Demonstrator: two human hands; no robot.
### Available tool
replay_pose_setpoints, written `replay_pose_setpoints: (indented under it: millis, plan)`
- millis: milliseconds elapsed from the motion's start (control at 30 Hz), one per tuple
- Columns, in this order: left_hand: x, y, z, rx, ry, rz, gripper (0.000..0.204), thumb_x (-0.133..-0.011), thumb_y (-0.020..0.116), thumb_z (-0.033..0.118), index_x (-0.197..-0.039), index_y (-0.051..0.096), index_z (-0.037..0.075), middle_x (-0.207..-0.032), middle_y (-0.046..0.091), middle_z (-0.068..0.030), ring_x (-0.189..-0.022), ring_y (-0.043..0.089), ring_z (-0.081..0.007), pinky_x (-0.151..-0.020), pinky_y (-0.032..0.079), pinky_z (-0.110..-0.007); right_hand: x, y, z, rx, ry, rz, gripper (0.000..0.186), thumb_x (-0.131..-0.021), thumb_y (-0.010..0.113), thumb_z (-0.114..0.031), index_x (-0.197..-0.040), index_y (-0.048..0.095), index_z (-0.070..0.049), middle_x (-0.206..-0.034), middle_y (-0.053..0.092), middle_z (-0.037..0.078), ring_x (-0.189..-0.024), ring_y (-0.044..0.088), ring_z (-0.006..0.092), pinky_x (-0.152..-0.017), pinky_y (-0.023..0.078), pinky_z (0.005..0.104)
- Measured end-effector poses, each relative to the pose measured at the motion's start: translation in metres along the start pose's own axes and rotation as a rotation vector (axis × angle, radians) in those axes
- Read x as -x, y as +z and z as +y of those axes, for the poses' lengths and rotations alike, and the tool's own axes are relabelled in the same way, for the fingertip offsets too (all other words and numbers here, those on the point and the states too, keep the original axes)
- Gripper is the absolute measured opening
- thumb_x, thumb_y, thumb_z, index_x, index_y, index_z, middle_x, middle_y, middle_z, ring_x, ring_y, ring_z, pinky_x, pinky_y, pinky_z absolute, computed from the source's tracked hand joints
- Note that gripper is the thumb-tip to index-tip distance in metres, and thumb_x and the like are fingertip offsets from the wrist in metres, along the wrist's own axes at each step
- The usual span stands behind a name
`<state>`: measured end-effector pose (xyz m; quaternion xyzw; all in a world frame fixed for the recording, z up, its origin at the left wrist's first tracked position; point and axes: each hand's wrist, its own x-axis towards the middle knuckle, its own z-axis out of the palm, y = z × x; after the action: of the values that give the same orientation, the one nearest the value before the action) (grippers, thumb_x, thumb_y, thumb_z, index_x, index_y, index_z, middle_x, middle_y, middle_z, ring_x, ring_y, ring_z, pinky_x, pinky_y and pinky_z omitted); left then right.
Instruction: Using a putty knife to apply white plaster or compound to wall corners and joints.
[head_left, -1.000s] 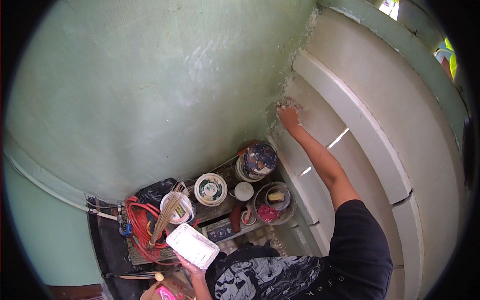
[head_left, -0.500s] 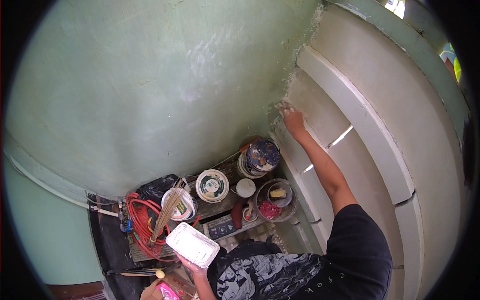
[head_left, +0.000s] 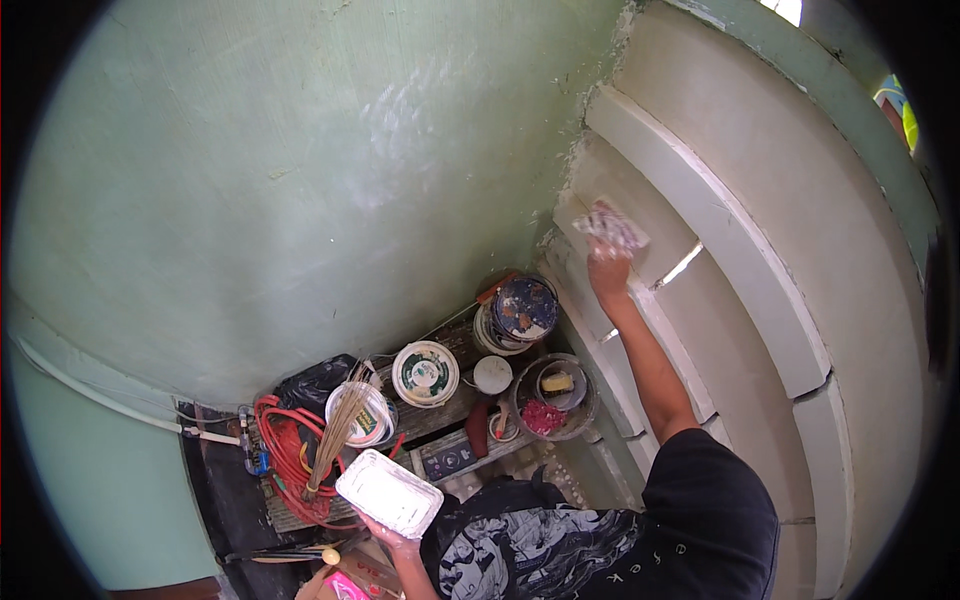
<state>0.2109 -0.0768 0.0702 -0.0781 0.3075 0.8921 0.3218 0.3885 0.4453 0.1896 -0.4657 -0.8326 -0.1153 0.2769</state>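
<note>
My left hand (head_left: 395,535) is closed round the near edge of a shallow rectangular tray (head_left: 436,505) coated with white paste, low in front of my body. At the end of my outstretched right arm, my right hand (head_left: 607,270) grips a flat, pale, roughly square piece (head_left: 612,228) smeared with white and reddish-brown streaks. Whether it is a spreader or a folded cloth I cannot tell. That hand is over the stepped beige panels (head_left: 672,200) at the right, near the rough white-patched corner (head_left: 575,160) where they meet the green wall (head_left: 250,180).
On wooden planks below stand a lidded white bucket (head_left: 426,374), a blue-stained pail (head_left: 526,308) and a grey basin (head_left: 585,415) holding a red cloth (head_left: 541,416). At the left lie a coiled red hose (head_left: 278,450) and a bundle of thin sticks (head_left: 340,425). Pale ledges (head_left: 730,230) jut out.
My right hand has moved away from the corner, slightly right and down, and turned so the flat piece shows. The tray in my left hand has barely shifted.
</note>
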Motion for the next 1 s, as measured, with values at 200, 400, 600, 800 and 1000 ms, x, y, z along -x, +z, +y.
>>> replay_pose_setpoints:
  millis: [200, 400, 600, 800, 1000]
  plan:
    - [-0.006, 0.009, 0.001, 0.016, -0.066, -0.014, 0.067, -0.088, 0.023, 0.06, -0.137, 0.029, 0.015, -0.138, 0.035, -0.0056, -0.121, 0.04, -0.0289, -0.1, 0.034, -0.044, 0.035, 0.011, 0.013, 0.272, -0.193, 0.368, 0.026, -0.074, 0.051, -0.01, -0.097, 0.063, -0.012, -0.089, 0.062, 0.011, -0.084, 0.057, 0.0313, -0.078, 0.043, 0.0462]
    - [-0.017, 0.039, 0.006, 0.025, -0.095, -0.124, 0.068, -0.087, 0.023, 0.061, -0.137, 0.028, 0.015, -0.138, 0.035, -0.0062, -0.122, 0.04, -0.0298, -0.101, 0.033, -0.045, 0.017, -0.017, 0.003, 0.072, -0.058, 0.456, 0.021, -0.072, 0.05, -0.005, -0.087, 0.064, -0.009, -0.08, 0.063, 0.012, -0.075, 0.059, 0.0309, -0.071, 0.045, 0.0439]
    - [-0.018, 0.033, 0.002, -0.001, -0.138, -0.177, 0.069, -0.087, 0.022, 0.062, -0.138, 0.027, 0.015, -0.138, 0.035, -0.0068, -0.122, 0.04, -0.0313, -0.101, 0.033, -0.047, 0.055, 0.031, 0.029, 0.208, 0.021, 0.229, 0.018, -0.067, 0.056, -0.008, -0.083, 0.064, -0.008, -0.074, 0.061, 0.012, -0.068, 0.058, 0.0313, -0.062, 0.045, 0.0435]
    - [-0.012, 0.038, 0.012, -0.035, -0.126, -0.175, 0.071, -0.086, 0.023, 0.063, -0.138, 0.027, 0.016, -0.139, 0.034, -0.0064, -0.122, 0.039, -0.0319, -0.1, 0.033, -0.048, 0.052, -0.025, 0.011, 0.005, -0.156, 0.41, 0.014, -0.073, 0.054, -0.014, -0.081, 0.064, -0.008, -0.081, 0.063, 0.01, -0.07, 0.06, 0.0289, -0.063, 0.046, 0.0418]
    - [-0.017, 0.049, 0.007, 0.026, -0.182, -0.176, 0.072, -0.085, 0.024, 0.064, -0.138, 0.027, 0.017, -0.14, 0.033, -0.006, -0.123, 0.039, -0.0322, -0.1, 0.034, -0.048, 0.065, 0.012, 0.04, 0.151, 0.035, 0.083, 0.02, -0.065, 0.054, -0.006, -0.082, 0.065, -0.011, -0.075, 0.061, 0.011, -0.068, 0.059, 0.029, -0.061, 0.046, 0.0411]
